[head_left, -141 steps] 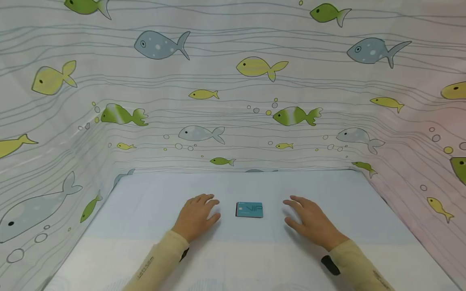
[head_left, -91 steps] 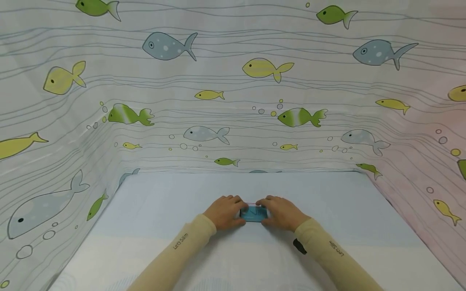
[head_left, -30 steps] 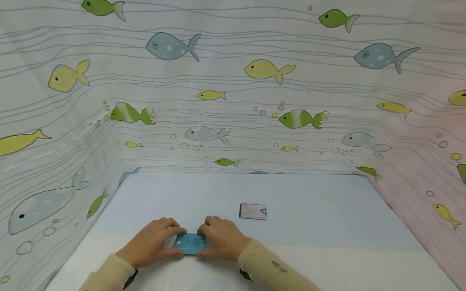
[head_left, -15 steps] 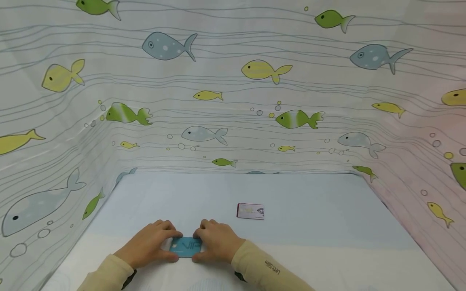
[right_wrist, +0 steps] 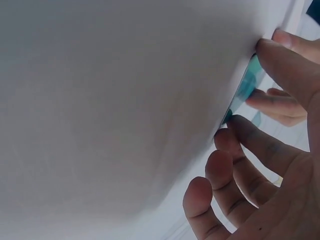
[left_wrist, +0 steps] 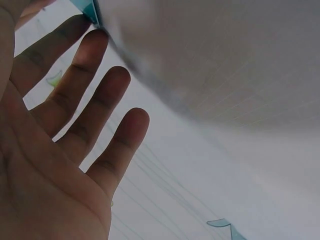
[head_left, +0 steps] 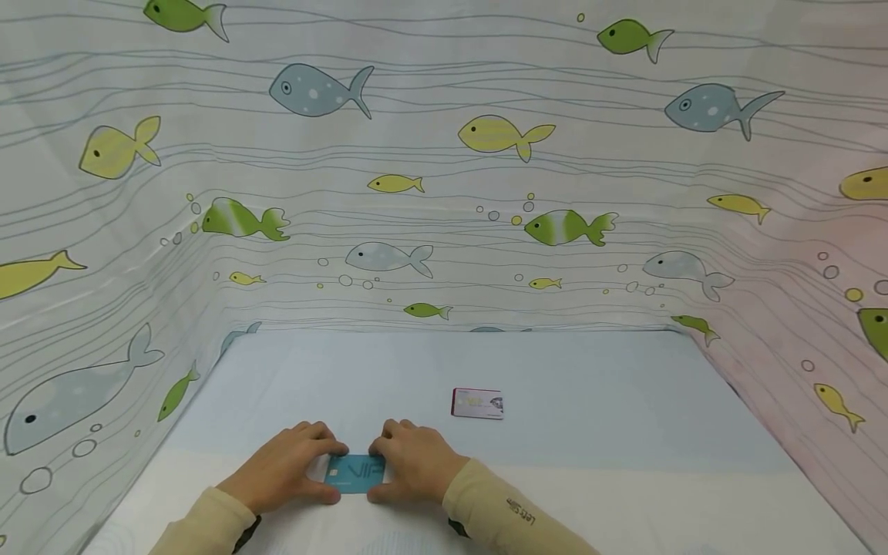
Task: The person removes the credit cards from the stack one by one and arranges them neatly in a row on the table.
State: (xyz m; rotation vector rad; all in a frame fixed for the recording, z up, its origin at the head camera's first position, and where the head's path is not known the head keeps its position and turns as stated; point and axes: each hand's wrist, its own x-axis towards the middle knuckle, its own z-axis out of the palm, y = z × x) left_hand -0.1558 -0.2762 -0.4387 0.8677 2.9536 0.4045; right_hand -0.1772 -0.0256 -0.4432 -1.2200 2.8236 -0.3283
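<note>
A teal VIP card (head_left: 355, 473) lies flat on the table's white front part, left of the middle. My left hand (head_left: 287, 468) has its thumb and index finger at the card's left corners. At its right corners, the thumb and index finger of my right hand (head_left: 416, 462) pinch it. In the left wrist view the other fingers (left_wrist: 131, 129) spread out clear of the card. The right wrist view shows the card's edge (right_wrist: 245, 90) between thumb and index finger. Farther back lies a pinkish-white card (head_left: 478, 403) with a dark red edge, touched by neither hand.
The table (head_left: 590, 401) is covered in pale blue and white cloth. A curtain (head_left: 444, 223) printed with fish hangs behind it and along both sides.
Both hands came together on the teal card and moved it from the middle toward the front left, uncovering the pinkish-white card. In the last half second almost nothing has moved.
</note>
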